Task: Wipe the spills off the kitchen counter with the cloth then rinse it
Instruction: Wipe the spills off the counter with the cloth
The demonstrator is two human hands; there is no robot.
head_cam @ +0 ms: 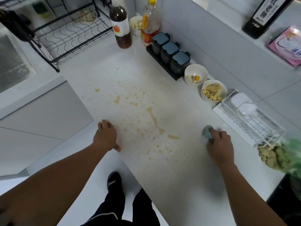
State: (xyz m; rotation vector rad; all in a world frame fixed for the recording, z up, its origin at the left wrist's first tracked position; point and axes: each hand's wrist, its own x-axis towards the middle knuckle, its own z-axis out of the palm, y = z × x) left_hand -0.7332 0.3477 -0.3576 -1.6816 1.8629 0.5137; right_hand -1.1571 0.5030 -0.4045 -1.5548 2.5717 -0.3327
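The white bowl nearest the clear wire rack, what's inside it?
The white bowl holds pale yellow, finger-shaped food pieces, heaped. The bowl's bottom is covered by them, so anything underneath cannot be seen.

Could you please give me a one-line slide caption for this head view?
Right hand presses a bunched grey-blue cloth onto the yellow-spattered white counter; left hand rests flat.

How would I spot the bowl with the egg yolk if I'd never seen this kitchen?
Find the black tray of three dark jars against the back wall. Two white bowls sit just past its near end; the egg bowl touches the tray and shows one round yolk, while its neighbour holds pale strips.
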